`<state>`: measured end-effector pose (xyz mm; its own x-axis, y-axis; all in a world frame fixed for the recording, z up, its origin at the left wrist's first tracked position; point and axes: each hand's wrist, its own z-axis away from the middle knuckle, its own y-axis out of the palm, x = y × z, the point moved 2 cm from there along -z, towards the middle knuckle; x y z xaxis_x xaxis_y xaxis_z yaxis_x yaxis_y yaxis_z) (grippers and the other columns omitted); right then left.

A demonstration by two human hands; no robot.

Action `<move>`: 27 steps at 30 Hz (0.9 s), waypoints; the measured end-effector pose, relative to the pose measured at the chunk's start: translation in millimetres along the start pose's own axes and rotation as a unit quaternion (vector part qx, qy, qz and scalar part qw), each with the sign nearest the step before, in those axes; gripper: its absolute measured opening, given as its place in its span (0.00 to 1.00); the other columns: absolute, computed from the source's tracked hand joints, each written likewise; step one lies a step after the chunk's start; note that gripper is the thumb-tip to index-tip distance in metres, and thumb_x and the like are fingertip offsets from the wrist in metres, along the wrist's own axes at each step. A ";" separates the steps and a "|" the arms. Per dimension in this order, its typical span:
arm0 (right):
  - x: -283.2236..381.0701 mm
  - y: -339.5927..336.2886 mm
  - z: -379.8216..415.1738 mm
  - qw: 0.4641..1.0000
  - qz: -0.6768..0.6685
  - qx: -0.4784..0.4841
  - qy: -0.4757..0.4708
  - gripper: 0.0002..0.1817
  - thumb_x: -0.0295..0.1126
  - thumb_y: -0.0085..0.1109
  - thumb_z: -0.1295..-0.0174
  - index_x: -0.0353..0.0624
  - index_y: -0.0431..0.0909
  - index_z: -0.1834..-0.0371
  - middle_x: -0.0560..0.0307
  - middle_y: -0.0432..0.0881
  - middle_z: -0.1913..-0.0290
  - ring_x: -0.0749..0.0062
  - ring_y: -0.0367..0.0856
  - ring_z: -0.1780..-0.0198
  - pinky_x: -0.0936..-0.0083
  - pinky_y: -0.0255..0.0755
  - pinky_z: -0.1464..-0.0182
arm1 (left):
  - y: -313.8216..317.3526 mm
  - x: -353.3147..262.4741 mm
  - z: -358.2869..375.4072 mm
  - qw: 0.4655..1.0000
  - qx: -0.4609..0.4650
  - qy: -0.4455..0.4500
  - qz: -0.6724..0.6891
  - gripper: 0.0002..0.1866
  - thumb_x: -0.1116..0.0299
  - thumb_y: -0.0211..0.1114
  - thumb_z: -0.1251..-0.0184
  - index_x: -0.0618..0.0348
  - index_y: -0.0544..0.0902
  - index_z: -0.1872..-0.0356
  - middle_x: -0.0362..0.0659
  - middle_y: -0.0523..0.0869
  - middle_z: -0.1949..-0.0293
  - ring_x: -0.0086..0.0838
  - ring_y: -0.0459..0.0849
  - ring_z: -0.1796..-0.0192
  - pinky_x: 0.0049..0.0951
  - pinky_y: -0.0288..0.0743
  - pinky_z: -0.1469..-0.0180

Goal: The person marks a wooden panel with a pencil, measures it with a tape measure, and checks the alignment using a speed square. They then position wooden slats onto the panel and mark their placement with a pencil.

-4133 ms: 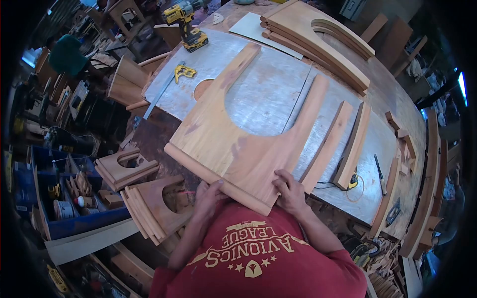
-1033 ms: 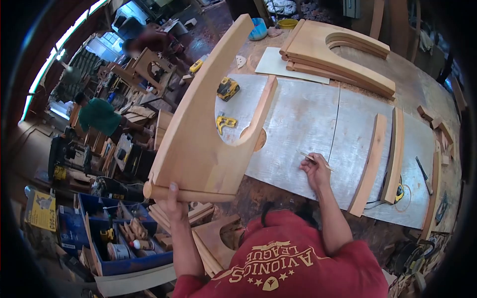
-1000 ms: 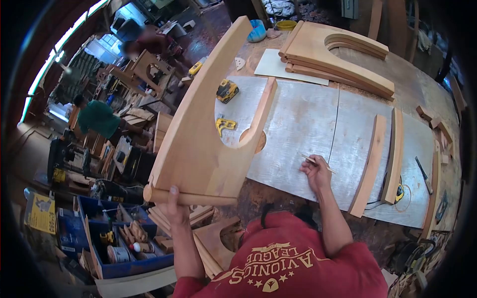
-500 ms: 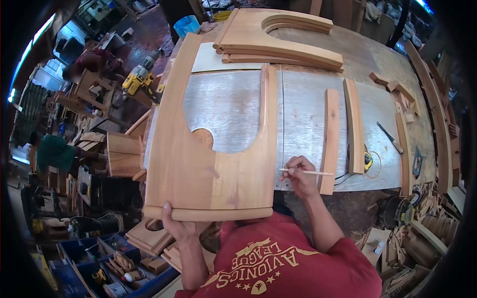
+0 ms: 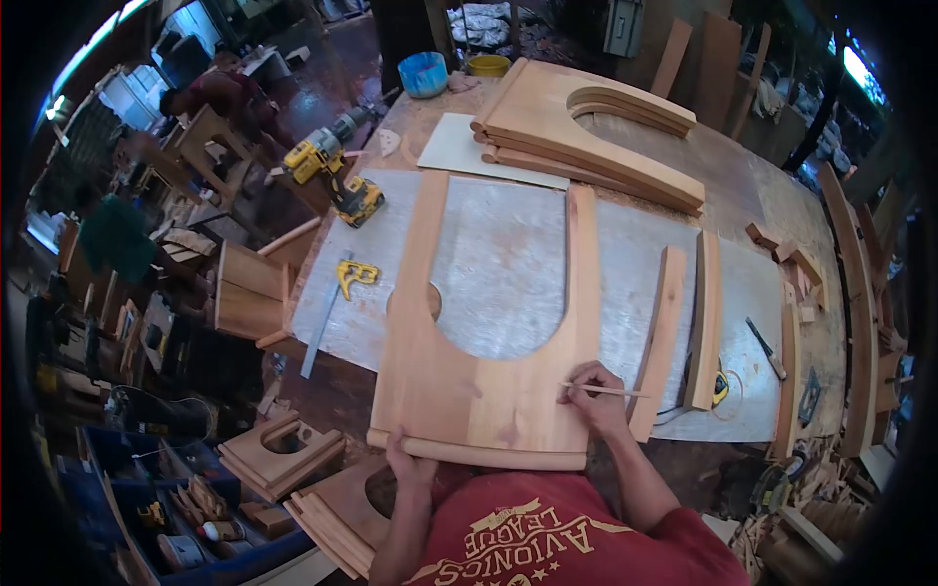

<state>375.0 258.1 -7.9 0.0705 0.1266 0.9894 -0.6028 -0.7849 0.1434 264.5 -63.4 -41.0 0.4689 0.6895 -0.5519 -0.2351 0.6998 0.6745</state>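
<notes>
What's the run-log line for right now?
left hand: grips U-cut panel at near edge | right hand: holds pencil, tip at panel face | drill: stands on bench

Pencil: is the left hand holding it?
No: the right hand holds the pencil at the wooden panel, while the left hand grips the panel's near edge.

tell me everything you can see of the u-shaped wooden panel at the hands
The panel is pale brown wood with patches of differing tone and a few darker marks. Two long arms flank a rounded cutout open at the far end; a rounded rail edges the near side. It lies face up, arms over the silvery sheet. The left hand grips the rail; the right hand holds a pencil at its right side.
</notes>
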 end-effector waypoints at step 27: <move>10.4 38.4 -5.5 0.966 0.165 -0.173 0.104 0.10 0.31 0.70 0.39 0.37 0.81 0.71 0.61 0.82 0.76 0.82 0.78 0.76 0.79 0.71 0.75 | -41.1 -7.4 -34.8 0.991 0.032 -0.127 0.021 0.26 0.61 0.59 0.22 0.61 0.68 0.29 0.47 0.79 0.36 0.38 0.80 0.34 0.43 0.77 0.30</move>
<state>348.2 232.6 7.8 -0.3097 0.0516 0.9494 -0.7969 -0.5587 -0.2296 241.0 -90.8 -81.7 0.6607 0.6433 -0.3869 -0.2088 0.6525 0.7284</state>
